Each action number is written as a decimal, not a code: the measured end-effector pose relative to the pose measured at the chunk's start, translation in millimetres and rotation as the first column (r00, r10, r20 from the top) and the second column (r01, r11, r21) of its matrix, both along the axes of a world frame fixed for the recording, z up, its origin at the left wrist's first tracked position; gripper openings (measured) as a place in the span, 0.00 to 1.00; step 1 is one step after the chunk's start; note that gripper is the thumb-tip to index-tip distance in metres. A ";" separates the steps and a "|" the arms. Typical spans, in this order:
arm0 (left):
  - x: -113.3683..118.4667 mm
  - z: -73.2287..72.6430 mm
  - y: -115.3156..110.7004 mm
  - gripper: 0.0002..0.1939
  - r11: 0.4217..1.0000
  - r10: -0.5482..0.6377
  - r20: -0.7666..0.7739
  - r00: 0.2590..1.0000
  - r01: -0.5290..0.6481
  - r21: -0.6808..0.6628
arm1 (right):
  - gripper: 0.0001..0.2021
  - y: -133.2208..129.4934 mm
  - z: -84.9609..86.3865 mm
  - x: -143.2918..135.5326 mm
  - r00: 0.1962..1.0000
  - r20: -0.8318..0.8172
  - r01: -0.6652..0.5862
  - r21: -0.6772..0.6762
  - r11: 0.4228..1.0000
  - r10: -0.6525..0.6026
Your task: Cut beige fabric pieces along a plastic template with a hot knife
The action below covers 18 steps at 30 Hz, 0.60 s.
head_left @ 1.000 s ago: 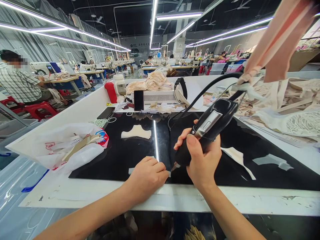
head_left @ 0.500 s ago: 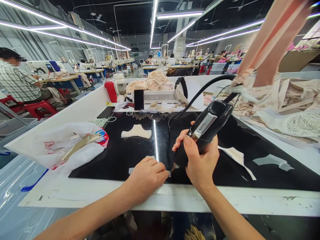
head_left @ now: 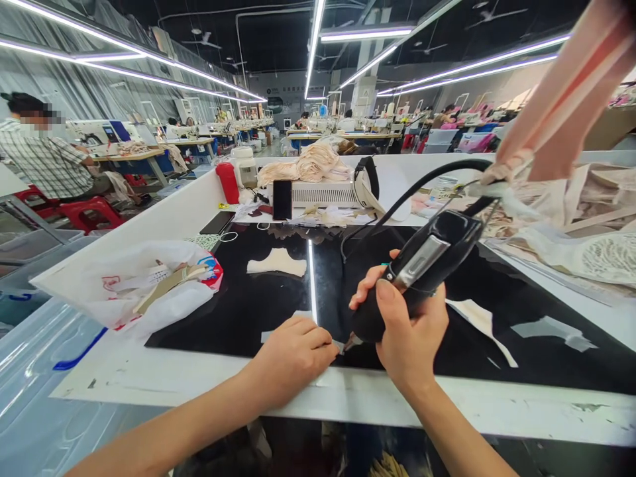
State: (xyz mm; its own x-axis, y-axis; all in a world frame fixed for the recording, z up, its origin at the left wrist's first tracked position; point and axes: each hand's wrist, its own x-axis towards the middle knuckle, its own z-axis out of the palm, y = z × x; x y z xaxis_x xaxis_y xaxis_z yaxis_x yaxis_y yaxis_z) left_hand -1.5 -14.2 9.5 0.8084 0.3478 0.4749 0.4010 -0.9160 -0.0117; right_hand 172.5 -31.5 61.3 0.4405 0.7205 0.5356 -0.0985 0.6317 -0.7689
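Note:
My right hand (head_left: 415,331) wraps around a black corded power tool (head_left: 422,255) with a silver metal strip along its body. Its narrow tip points down at the black mat (head_left: 223,324), close to the fingertips of my left hand (head_left: 298,351). That hand rests low over the mat with its fingers drawn together, pressing on a thin pale translucent piece (head_left: 302,314) that shows only at its edges. Farther off lies a cream shaped fabric piece (head_left: 277,263). Right of the tool are a narrow cream piece (head_left: 477,318) and a translucent greyish piece (head_left: 554,331).
A plastic bag of scraps (head_left: 169,285) sits at left. Behind the mat stand a phone (head_left: 282,199), a red container (head_left: 227,183) and a vented white box (head_left: 322,195) topped with fabric. Pink straps (head_left: 561,106) hang at upper right above piled fabric. A seated person (head_left: 44,152) is at far left.
The whole view has shifted slightly, so things sit a little farther right and lower. Both hands keep nearly the same hold, with the tool tip still beside my left fingertips.

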 end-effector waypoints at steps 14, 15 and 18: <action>-85.7 14.3 1.1 0.10 0.948 0.256 0.163 0.953 -0.215 -0.233 | 0.19 2.4 15.5 -6.6 0.994 0.106 -0.024 -0.041 0.999 0.028; -87.3 12.6 0.1 0.09 0.936 0.281 0.163 0.946 -0.232 -0.265 | 0.18 3.8 16.3 -10.6 0.993 0.114 -0.031 -0.047 0.998 0.036; -88.2 8.3 -2.3 0.09 0.898 0.334 0.168 0.928 -0.259 -0.357 | 0.17 8.2 17.1 -24.8 0.993 0.093 -0.061 -0.051 0.997 0.065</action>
State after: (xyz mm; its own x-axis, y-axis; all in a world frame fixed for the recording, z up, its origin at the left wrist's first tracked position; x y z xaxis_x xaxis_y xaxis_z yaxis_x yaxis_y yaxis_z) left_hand -89.7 -16.5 17.8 0.5318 0.7188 0.4478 0.6119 -0.6917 0.3836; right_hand 147.7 -23.3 78.3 0.3423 0.7713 0.5366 -0.0621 0.5884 -0.8062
